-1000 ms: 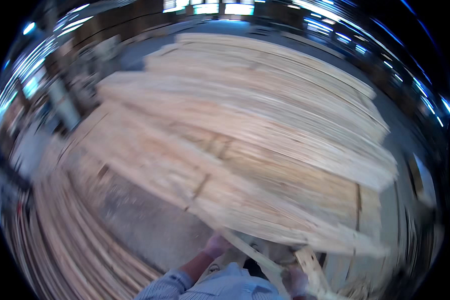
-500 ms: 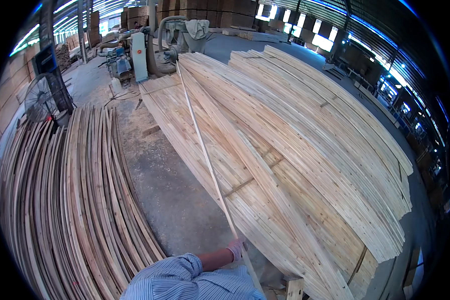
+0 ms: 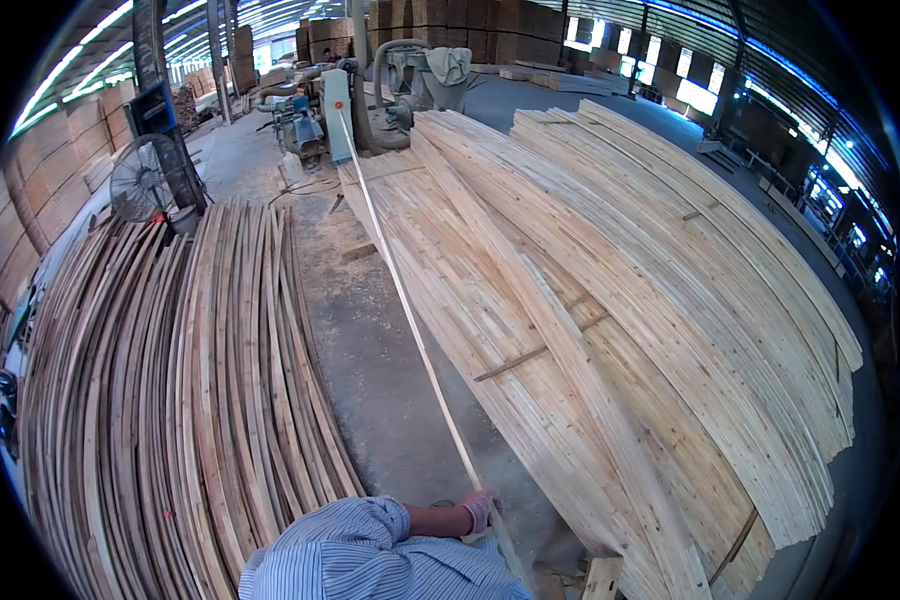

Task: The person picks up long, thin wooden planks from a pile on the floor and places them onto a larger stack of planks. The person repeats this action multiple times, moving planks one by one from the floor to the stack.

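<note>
My left hand [image 3: 483, 508], in what looks like a pinkish glove, is closed around a long thin wooden strip [image 3: 407, 310]. The strip runs from beyond the lower edge, through the hand, up to the far end by a pale green machine cabinet [image 3: 337, 117]. Its middle part hangs over the floor strip between two stacks of wood. My left arm, in a blue striped sleeve [image 3: 355, 520], is bent across from the lower left. My right hand does not show. Beside the strip on the right lies a broad stack of pale planed boards [image 3: 660, 280], some laid aslant on top.
Rough, bowed slats [image 3: 200, 400] fill the left side. Beyond them stand a fan [image 3: 142, 180] and a post. Machinery with a draped cloth [image 3: 448, 66] is at the far end. A short wood block [image 3: 602, 578] stands near the lower edge; sawdust covers the floor [image 3: 390, 430].
The strip's far end has swung left, off the board stack toward the cabinet. My left hand has shifted slightly right and down in view. The whole scene has moved right as the view turned left.
</note>
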Available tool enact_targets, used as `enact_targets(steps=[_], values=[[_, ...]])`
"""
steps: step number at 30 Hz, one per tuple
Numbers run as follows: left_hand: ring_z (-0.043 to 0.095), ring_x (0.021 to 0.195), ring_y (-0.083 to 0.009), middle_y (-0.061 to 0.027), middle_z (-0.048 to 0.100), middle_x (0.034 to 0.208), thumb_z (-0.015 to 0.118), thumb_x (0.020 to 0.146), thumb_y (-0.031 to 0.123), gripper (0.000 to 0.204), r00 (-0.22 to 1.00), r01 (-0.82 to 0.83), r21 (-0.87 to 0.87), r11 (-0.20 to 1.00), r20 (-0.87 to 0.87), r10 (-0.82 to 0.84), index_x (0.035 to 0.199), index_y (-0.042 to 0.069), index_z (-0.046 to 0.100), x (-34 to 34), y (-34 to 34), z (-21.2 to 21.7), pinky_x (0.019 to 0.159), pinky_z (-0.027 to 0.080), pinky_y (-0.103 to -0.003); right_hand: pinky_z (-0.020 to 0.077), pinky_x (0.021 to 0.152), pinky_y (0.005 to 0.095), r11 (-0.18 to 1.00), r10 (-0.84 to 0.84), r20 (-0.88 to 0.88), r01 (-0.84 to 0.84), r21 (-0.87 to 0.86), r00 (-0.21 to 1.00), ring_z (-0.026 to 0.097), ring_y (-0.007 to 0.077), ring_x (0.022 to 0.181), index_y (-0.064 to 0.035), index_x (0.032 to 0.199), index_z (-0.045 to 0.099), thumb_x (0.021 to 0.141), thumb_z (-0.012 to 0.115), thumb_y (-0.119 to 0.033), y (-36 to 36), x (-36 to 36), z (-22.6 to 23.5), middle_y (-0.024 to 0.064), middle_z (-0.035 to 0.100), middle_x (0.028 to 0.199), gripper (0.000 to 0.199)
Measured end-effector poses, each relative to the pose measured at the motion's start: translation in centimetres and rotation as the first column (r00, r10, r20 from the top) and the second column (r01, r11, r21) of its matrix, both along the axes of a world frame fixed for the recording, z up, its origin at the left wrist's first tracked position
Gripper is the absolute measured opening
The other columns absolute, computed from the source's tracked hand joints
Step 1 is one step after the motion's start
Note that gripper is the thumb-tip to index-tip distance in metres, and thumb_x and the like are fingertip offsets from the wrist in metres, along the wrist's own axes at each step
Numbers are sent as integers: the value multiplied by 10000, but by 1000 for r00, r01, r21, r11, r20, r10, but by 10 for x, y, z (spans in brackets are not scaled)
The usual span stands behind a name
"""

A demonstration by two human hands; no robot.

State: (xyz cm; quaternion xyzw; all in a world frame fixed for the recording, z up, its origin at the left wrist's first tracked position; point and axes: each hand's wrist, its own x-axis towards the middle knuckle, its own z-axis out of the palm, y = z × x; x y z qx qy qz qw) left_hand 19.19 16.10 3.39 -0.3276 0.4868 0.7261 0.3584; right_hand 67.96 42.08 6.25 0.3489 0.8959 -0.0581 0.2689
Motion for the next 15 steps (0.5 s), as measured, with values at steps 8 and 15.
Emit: enact_targets(steps=[8, 15], values=[[557, 590, -259, -93, 587, 684, 605, 822, 350, 258, 991, -118, -125, 985, 41, 124, 790, 95, 628, -16, -39, -8, 532, 438, -428, 456, 1012, 499, 992, 43, 51, -36, -124, 998, 580, 341, 1213, -200, 1316, 592, 952, 460, -421, 27, -23, -34, 165, 620, 1290, 446], [598, 662, -200, -47, 627, 803, 652, 861, 385, 249, 953, -295, 60, 954, -57, 298, 881, 139, 616, -69, -71, 41, 551, 460, -358, 403, 1009, 450, 947, 127, -63, -140, -290, 990, 526, 294, 1183, -180, 1317, 549, 938, 508, -429, 44, -68, -56, 142, 571, 1269, 455]])
